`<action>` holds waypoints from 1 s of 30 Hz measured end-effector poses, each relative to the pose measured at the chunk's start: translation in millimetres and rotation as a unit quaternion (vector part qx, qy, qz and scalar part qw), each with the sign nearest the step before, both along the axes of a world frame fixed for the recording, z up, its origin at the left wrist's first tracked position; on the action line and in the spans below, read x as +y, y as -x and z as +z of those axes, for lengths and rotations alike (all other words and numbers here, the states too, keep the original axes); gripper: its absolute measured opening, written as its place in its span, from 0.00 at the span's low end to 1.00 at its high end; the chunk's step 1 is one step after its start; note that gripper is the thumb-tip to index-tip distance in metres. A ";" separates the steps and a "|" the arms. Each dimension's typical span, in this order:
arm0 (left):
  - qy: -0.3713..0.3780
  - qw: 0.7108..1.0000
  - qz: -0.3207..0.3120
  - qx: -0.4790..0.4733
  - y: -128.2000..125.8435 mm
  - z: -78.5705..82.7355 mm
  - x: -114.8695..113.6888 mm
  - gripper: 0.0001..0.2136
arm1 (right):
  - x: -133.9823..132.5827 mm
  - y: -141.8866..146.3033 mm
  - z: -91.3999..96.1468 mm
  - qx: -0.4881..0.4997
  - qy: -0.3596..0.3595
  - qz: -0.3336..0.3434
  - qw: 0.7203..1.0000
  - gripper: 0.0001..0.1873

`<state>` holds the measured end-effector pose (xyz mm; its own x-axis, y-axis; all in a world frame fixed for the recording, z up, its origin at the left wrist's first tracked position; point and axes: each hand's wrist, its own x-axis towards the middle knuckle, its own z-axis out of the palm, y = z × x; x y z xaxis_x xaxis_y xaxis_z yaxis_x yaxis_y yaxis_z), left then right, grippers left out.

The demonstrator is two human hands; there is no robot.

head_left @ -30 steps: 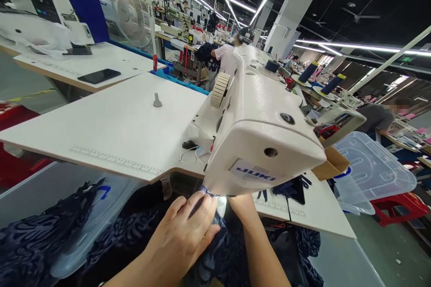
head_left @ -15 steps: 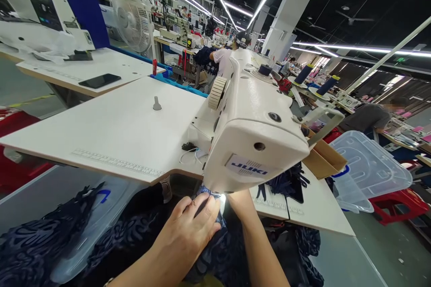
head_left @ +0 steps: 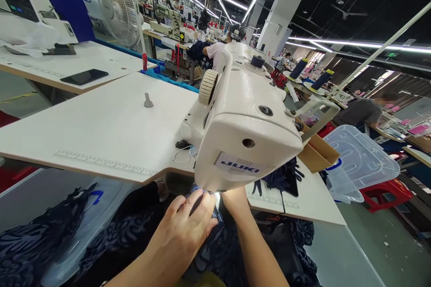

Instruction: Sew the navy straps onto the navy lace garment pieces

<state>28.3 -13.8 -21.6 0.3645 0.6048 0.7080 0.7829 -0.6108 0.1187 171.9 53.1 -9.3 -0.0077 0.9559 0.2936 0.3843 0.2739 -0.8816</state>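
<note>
The left hand (head_left: 190,215) is resting, fingers slightly spread, on the dark cloth (head_left: 217,251), which is running lengthwise from below the hands toward the sewing machine (head_left: 249,130) just ahead, while the right hand (head_left: 235,199), less visibly near, is hiding its grip, impossible to tell.

A cream-white JUKI sewing machine (head_left: 249,130) fills the centre of the frame, slanted, its rounded end facing the viewer, blue lettering low on it. A white glow shows beneath its head. Navy patterned fabric (head_left: 220,251), dark with paler swirls, hangs in loose folds at lower centre, its upper end bunched under the head.
</note>
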 end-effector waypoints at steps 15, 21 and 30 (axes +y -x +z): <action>-0.028 0.999 0.032 0.018 1.9 -4.6 -1.1 0.13 | 0.3 -0.7 -7.9 -0.042 -0.016 -0.023 0.999 0.21; -0.017 0.999 0.032 -0.009 2.8 -3.5 -1.8 0.12 | 1.6 0.7 -6.6 -0.040 -0.018 -0.026 0.999 0.19; -0.015 0.999 0.028 -0.004 3.3 -5.7 -2.0 0.12 | -26.1 -6.7 -10.6 -0.015 0.024 -0.087 0.996 0.11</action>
